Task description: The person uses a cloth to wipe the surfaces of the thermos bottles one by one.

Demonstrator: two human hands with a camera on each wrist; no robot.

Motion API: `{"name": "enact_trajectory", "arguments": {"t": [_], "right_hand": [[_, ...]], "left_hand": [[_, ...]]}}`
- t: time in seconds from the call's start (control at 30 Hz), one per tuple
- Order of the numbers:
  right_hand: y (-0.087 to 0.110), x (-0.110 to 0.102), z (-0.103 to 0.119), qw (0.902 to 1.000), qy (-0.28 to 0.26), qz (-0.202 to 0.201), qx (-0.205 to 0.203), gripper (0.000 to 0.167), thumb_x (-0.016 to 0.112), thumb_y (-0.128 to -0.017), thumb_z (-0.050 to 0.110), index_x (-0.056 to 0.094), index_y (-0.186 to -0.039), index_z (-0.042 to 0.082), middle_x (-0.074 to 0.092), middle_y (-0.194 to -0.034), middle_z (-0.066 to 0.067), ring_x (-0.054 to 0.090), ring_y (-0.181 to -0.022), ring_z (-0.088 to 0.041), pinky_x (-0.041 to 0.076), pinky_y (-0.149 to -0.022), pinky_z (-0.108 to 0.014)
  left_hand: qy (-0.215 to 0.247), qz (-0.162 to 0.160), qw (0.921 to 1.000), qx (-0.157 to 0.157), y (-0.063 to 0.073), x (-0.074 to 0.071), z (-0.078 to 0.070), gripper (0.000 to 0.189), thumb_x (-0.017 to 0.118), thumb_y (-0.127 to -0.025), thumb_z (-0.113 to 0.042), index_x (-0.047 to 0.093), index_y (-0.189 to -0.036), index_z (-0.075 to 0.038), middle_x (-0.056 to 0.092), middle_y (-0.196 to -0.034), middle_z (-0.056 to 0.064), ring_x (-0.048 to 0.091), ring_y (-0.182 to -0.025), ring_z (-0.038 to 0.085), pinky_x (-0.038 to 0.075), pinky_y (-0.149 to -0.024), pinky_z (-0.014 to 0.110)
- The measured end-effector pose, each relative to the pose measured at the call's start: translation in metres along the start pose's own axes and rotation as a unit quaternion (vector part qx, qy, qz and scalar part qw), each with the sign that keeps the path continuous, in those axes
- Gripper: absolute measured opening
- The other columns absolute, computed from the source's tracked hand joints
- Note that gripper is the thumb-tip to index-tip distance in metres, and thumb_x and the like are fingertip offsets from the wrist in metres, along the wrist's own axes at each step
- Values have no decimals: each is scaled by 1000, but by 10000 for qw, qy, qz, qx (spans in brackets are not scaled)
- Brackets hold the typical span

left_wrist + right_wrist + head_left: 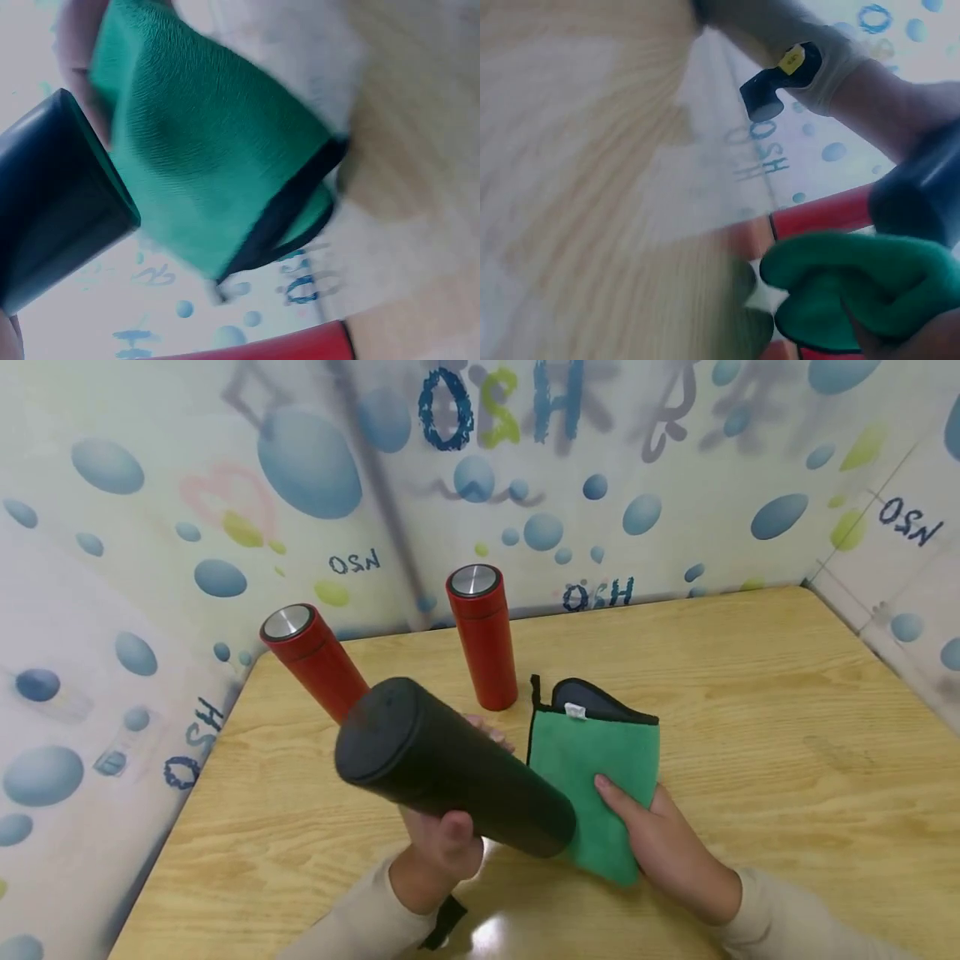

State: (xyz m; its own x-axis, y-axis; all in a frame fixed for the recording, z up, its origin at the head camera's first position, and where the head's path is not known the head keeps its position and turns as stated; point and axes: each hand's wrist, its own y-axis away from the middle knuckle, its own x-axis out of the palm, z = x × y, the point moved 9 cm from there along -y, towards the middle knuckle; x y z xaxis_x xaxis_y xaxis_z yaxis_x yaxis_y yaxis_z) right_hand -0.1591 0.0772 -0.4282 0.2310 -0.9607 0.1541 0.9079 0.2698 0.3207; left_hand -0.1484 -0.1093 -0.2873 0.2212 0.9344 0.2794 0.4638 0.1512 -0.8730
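My left hand (442, 847) grips a black cylindrical flask (457, 768), raised above the table and tilted, one end towards the upper left. Its other end overlaps a green cloth (600, 768) with black edging and a small white tag in the head view. My right hand (671, 847) holds this folded cloth by its right side, thumb on the front. In the left wrist view, the flask's end (67, 202) is beside the cloth (202, 142). The right wrist view shows the cloth (870, 285) bent over in the fingers, close to the flask (922, 195).
Two red flasks with silver-topped lids stand behind: one (318, 664) at the left, partly hidden by the black flask, another (483, 639) near the back edge. The wooden table (780, 735) meets a wall (675, 552) patterned with blue spots. A dark strap hangs by the left wrist.
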Motion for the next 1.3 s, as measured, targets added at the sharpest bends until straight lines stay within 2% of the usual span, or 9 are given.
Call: {"name": "enact_trajectory", "arguments": {"t": [0.2, 0.43, 0.73, 0.93, 1.1, 1.17, 1.2, 1.23, 1.3], "right_hand": [[-2, 11, -10, 9902, -1009, 802, 546, 57, 47, -106, 39, 19, -147, 11, 58, -126, 2, 63, -115, -12, 54, -98, -40], [8, 30, -13, 9645, -1491, 2007, 856, 68, 46, -106, 38, 8, -155, 12, 49, -144, -3, 56, -128, -17, 50, -106, -44], [5, 26, -8, 9703, -1527, 1750, 681, 65, 45, -107, 37, 7, -153, 12, 53, -137, -1, 59, -123, -15, 51, -103, -42], [4, 22, -9, 9756, -1304, 1645, 651, 64, 46, -106, 36, 10, -153, 11, 56, -134, -1, 61, -120, -16, 53, -101, -42], [-1, 11, -7, 9910, -901, 856, 489, 61, 46, -106, 37, 15, -152, 11, 56, -130, -2, 64, -114, -15, 55, -96, -41], [-2, 2, -3, 9971, -640, 270, 303, 58, 45, -106, 38, 19, -151, 11, 56, -130, -2, 64, -112, -11, 56, -94, -38], [-2, -3, 0, 9986, -496, -15, 166, 56, 44, -107, 38, 22, -150, 12, 56, -130, -1, 64, -111, -10, 56, -93, -35], [-2, -8, 3, 9990, -348, -269, 27, 54, 44, -107, 38, 24, -149, 12, 57, -129, -1, 64, -110, -8, 56, -92, -33], [-2, -15, 10, 9975, -121, -630, -284, 51, 44, -107, 38, 27, -147, 13, 57, -130, 2, 64, -111, -4, 55, -92, -28]], "left_hand": [[226, -134, 9996, -109, -14, -3, -7, 66, 59, -96, -48, 41, -137, 0, 61, -122, 13, 70, -104, 26, 58, -92, 38], [-45, 129, 9998, -136, -10, 0, -3, 66, 63, -94, -49, 46, -132, 2, 64, -122, 12, 69, -108, 26, 57, -94, 35], [-25, 323, 9993, -158, -5, 6, -1, 64, 61, -95, -47, 43, -136, -1, 60, -125, 13, 68, -107, 25, 57, -93, 38], [-144, 16, 9973, -714, -7, -1, 3, 67, 71, -91, -42, 42, -136, -1, 63, -116, 11, 67, -101, 25, 58, -91, 39], [-721, -76, 9953, -643, -12, -12, 1, 71, 81, -84, -29, 41, -135, 2, 62, -122, 8, 62, -108, 23, 53, -97, 36], [-1436, 230, 9860, -816, -17, -13, 4, 75, 81, -83, -33, 40, -136, 3, 61, -126, 10, 60, -112, 24, 50, -101, 38], [-1945, 457, 9748, -987, -19, -12, 7, 78, 80, -83, -36, 40, -139, 2, 60, -130, 10, 59, -116, 23, 49, -102, 39], [-2506, 733, 9584, -1155, -20, -11, 10, 81, 81, -83, -38, 39, -142, 0, 59, -134, 10, 57, -118, 24, 48, -103, 41], [-3670, 1329, 9097, -1416, -21, -10, 18, 85, 81, -81, -40, 40, -147, -7, 59, -138, 8, 57, -121, 23, 48, -102, 43]]}}
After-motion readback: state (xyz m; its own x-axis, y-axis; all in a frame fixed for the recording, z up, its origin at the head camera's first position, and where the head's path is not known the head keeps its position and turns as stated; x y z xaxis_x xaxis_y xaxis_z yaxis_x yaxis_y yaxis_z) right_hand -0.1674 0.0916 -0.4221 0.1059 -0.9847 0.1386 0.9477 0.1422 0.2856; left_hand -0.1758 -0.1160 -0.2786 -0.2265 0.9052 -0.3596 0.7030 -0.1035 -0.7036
